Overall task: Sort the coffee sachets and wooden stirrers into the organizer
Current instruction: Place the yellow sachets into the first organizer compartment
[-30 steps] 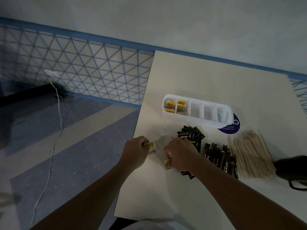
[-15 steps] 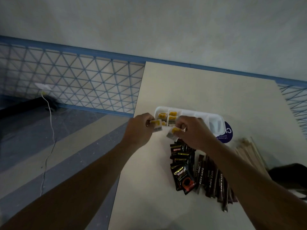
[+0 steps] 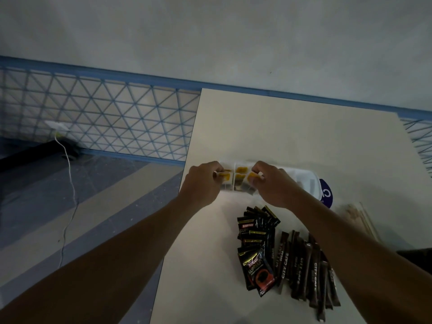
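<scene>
A white organizer (image 3: 306, 177) lies across the cream table, its left compartments holding yellow-labelled sachets (image 3: 240, 170). My left hand (image 3: 202, 183) pinches one yellow sachet (image 3: 226, 180) at the organizer's left end. My right hand (image 3: 272, 183) pinches another yellow sachet (image 3: 251, 181) just to the right of it, over the same end. Black coffee sachets (image 3: 256, 249) lie in a fanned pile nearer me, with dark stick sachets (image 3: 306, 272) beside them. Wooden stirrers (image 3: 361, 218) show blurred at the right, partly behind my right forearm.
The table's left edge (image 3: 184, 183) runs close under my left hand, with floor below. A purple round label (image 3: 326, 194) lies by the organizer's right end. A dark object (image 3: 411, 256) sits at the right edge. A white cable (image 3: 70, 174) trails from a wall socket.
Both hands lifted yellow sachets from the table's near side and carried them away from me to the organizer's left end. The camera view also shifted, so the table sits lower in the frame.
</scene>
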Demonstrator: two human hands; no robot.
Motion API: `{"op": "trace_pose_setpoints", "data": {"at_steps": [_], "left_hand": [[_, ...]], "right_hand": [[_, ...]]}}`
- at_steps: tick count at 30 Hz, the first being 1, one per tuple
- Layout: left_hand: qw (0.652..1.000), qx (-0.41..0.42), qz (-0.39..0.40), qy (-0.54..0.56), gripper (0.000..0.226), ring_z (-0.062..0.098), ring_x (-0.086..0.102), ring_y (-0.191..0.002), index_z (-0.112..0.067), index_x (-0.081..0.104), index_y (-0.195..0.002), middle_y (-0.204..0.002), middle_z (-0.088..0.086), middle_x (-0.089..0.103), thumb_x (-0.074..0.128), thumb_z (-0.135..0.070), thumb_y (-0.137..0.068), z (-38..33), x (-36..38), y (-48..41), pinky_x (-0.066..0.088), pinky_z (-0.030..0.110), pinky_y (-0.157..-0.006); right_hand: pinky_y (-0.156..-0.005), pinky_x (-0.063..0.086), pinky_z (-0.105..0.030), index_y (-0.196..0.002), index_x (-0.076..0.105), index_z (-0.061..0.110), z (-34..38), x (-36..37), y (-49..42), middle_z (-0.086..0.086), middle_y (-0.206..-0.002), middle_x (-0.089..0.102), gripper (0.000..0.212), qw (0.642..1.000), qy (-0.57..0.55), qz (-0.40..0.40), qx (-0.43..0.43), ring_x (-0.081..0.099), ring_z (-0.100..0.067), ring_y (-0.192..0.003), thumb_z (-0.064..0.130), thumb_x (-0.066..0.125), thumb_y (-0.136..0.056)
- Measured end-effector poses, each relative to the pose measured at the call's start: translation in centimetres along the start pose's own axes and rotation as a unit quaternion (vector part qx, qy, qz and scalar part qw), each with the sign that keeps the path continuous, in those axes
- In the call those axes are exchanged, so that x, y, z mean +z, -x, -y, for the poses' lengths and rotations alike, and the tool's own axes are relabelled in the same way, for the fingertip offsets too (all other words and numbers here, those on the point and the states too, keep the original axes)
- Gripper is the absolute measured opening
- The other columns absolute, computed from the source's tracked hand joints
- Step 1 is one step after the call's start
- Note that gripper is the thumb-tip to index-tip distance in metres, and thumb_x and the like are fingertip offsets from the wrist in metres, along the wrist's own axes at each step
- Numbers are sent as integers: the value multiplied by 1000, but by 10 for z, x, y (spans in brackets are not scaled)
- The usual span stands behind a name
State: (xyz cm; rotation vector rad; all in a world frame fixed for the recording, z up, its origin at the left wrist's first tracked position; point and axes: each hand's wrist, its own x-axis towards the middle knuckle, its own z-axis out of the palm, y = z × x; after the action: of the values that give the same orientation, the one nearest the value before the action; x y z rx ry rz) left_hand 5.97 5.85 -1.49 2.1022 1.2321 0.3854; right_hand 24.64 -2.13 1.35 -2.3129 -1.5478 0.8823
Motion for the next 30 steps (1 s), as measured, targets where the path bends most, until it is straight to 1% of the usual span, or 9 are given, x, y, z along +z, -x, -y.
{"op": "trace_pose_setpoints", "data": {"at_steps": [3,6,9,11,13,18,22,26,30], "left_hand": [[1000,-3,8,-1,13,21,61,-70,-19,67,-102,-94,6,72,60,-24,-93,0,3,-2,44,25,-59],[1000,-5,15,1,13,24,64,-74,-21,67,-104,-94,7,72,60,-25,-93,0,5,-4,50,29,-61],[1000,-3,16,-2,14,24,63,-71,-20,66,-105,-91,8,72,59,-24,-93,-1,6,-5,48,28,-60],[1000,-4,9,-2,13,24,63,-69,-21,66,-103,-89,7,72,59,-25,-93,-1,7,-6,46,27,-58],[1000,-6,2,3,11,25,63,-70,-22,66,-101,-88,7,72,59,-25,-93,0,8,-6,49,30,-60],[1000,11,-8,2,10,24,63,-69,-20,66,-98,-84,5,71,59,-22,-91,1,10,-3,54,35,-60],[1000,9,-9,17,8,25,63,-71,-20,65,-95,-85,5,70,59,-19,-90,-1,6,-4,53,36,-61],[998,-1,57,-5,18,27,64,-77,-20,62,-109,-96,9,70,53,-20,-94,-5,1,-7,54,33,-63],[994,-8,103,-29,22,31,64,-80,-19,60,-112,-99,12,68,52,-17,-92,-7,1,-9,57,42,-69]], "right_hand": [[-64,42,-32,-113,56,24,-1,3,-6,-4,-94,64,18,1000,7,23,-1,58,-22,-79,33,46,-101],[-61,45,-31,-113,56,24,-1,6,-10,-6,-93,65,16,999,-4,40,6,59,-20,-74,27,47,-101],[-66,49,-35,-111,56,26,0,7,-12,-6,-94,64,14,999,-5,30,11,61,-23,-78,28,48,-99],[-64,47,-33,-109,57,24,1,7,-13,-4,-92,63,13,1000,-7,17,3,60,-21,-78,29,49,-100],[-62,46,-31,-107,58,23,1,7,-11,-1,-91,62,11,1000,-13,8,-9,59,-18,-77,29,51,-100],[-79,53,-39,-104,62,21,-4,12,-10,0,-97,67,11,1000,-17,-7,-12,61,-22,-92,28,55,-98],[-79,54,-42,-105,62,23,-4,13,-12,0,-96,67,13,1000,0,2,-13,61,-23,-91,29,54,-97],[-79,54,-43,-108,61,21,-3,15,-14,-4,-100,67,16,1000,18,-1,-12,61,-26,-91,31,54,-96],[-79,54,-43,-106,60,22,-2,18,-16,-4,-98,66,17,999,29,4,-15,60,-26,-89,34,53,-96]]}}
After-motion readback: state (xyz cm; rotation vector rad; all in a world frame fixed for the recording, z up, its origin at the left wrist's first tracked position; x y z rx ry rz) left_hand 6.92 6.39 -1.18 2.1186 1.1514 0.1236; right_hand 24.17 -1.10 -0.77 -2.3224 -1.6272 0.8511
